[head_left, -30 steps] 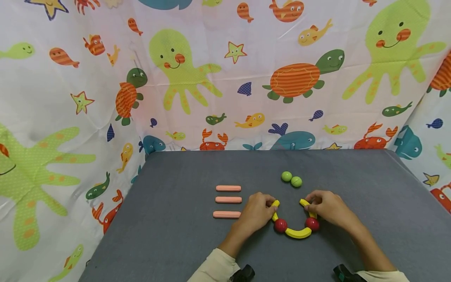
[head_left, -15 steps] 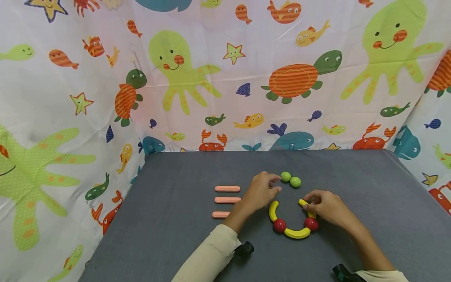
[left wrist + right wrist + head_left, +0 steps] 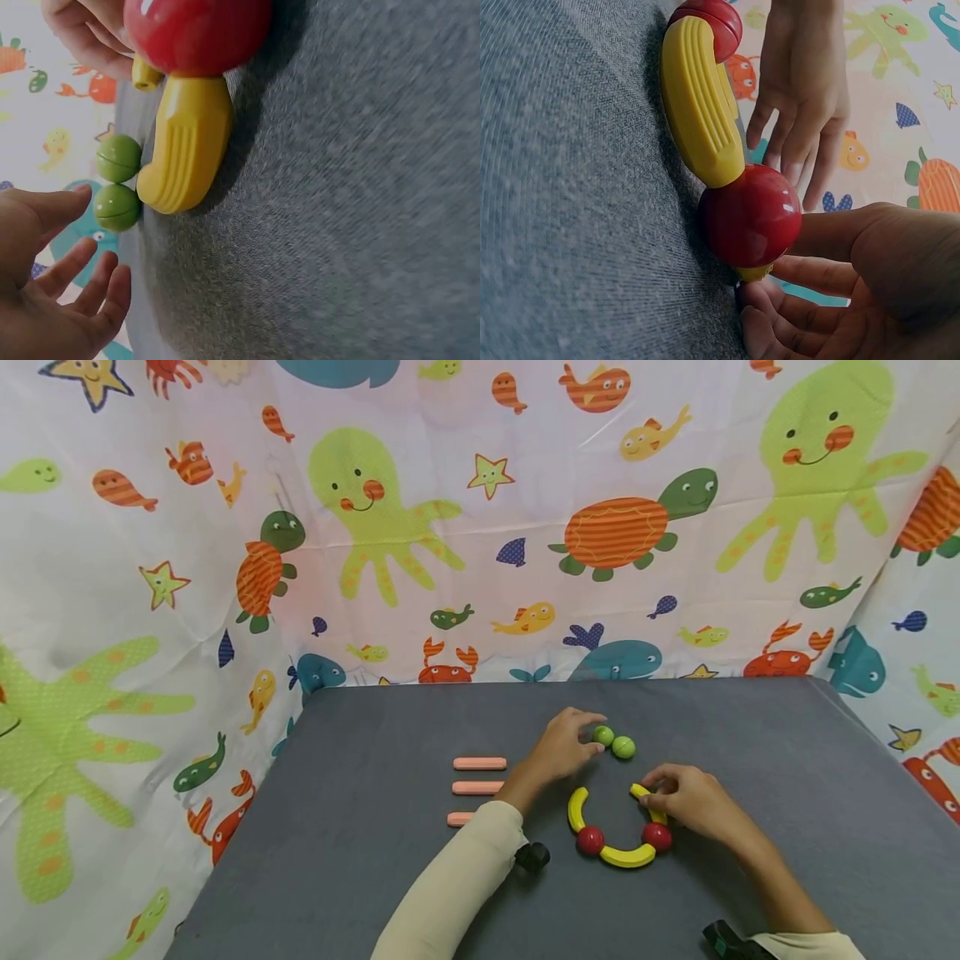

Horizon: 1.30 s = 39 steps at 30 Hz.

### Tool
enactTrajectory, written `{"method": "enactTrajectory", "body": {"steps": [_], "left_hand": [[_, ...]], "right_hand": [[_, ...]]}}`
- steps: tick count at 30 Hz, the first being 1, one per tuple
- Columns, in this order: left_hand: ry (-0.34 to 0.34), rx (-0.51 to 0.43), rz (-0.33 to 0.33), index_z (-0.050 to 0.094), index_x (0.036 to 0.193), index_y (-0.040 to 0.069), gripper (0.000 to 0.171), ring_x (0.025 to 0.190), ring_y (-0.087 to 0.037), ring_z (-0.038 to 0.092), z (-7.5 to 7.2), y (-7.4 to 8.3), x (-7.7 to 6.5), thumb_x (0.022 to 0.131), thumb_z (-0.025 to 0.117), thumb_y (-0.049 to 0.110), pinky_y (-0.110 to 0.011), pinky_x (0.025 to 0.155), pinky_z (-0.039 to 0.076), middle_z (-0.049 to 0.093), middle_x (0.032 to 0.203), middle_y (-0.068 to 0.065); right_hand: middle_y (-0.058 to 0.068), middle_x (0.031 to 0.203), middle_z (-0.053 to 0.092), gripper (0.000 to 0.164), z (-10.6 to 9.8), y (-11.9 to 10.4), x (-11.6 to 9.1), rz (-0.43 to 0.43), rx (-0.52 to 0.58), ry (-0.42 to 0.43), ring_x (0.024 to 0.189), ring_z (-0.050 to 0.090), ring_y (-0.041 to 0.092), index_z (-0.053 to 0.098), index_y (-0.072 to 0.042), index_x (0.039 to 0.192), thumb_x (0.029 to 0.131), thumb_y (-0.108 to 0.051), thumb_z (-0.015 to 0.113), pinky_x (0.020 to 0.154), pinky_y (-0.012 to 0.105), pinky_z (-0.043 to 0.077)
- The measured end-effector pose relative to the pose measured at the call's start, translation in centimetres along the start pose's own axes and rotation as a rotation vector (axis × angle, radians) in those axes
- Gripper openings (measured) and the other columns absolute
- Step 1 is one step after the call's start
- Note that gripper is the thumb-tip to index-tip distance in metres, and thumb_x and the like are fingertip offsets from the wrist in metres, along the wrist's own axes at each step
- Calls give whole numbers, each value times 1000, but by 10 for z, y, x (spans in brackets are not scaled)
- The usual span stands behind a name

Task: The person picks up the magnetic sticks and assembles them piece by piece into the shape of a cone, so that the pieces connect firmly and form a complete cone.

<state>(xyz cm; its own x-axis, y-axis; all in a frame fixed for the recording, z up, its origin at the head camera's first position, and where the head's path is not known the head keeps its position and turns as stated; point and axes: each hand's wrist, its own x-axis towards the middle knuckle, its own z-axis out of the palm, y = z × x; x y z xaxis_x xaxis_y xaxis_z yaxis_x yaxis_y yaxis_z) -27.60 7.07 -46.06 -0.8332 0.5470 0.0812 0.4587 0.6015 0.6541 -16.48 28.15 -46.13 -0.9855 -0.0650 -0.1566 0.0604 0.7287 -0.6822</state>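
Green balls [image 3: 623, 747] sit beside your left hand [image 3: 558, 749], fingers parted; your right hand [image 3: 693, 799] pinches a banana [image 3: 660, 817], red balls [image 3: 590, 841] and two more bananas [image 3: 628, 857] already curving from that grip, the gap unfilled.

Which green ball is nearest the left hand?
The left green ball in the head view: it sits close beside the left hand, while the other green ball lies farther right and slightly lower.
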Motion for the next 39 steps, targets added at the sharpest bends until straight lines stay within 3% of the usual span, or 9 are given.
{"method": "enactTrajectory", "body": {"steps": [5,8,18,29,39], "left_hand": [[-30,33,-33,65,147,19,45,127,-21,60,3,-1,5,103,72,20,-34,104,51,61,144,-6],[-31,22,-56,66,145,19,43,132,-20,58,4,0,5,103,72,19,-36,109,49,62,142,-5],[34,-11,-105,69,135,14,35,123,-19,65,6,-1,9,101,75,19,-32,103,53,69,133,-2],[7,56,-124,70,140,17,41,118,-14,65,6,-3,7,100,77,21,-29,101,53,71,132,-1],[-26,6,-109,72,138,18,40,110,-15,65,1,-9,-2,98,79,23,-29,92,54,71,125,-4]], "right_hand": [[3,83,65,27,1,-1,-1,-21,4,0,69,58,19,74,-2,116,96,-19,77,58,32,48],[2,82,65,26,2,-2,0,-31,9,5,69,57,19,74,-2,116,96,-19,77,58,32,47],[3,84,65,28,1,-1,0,-38,28,-6,70,58,19,73,-2,118,96,-19,76,58,31,48],[2,82,64,26,2,0,0,-44,30,3,69,57,19,73,-2,116,96,-18,76,57,30,47],[2,82,62,26,1,2,-1,-24,18,-8,70,55,18,76,-1,115,96,-19,77,57,28,42]]}}
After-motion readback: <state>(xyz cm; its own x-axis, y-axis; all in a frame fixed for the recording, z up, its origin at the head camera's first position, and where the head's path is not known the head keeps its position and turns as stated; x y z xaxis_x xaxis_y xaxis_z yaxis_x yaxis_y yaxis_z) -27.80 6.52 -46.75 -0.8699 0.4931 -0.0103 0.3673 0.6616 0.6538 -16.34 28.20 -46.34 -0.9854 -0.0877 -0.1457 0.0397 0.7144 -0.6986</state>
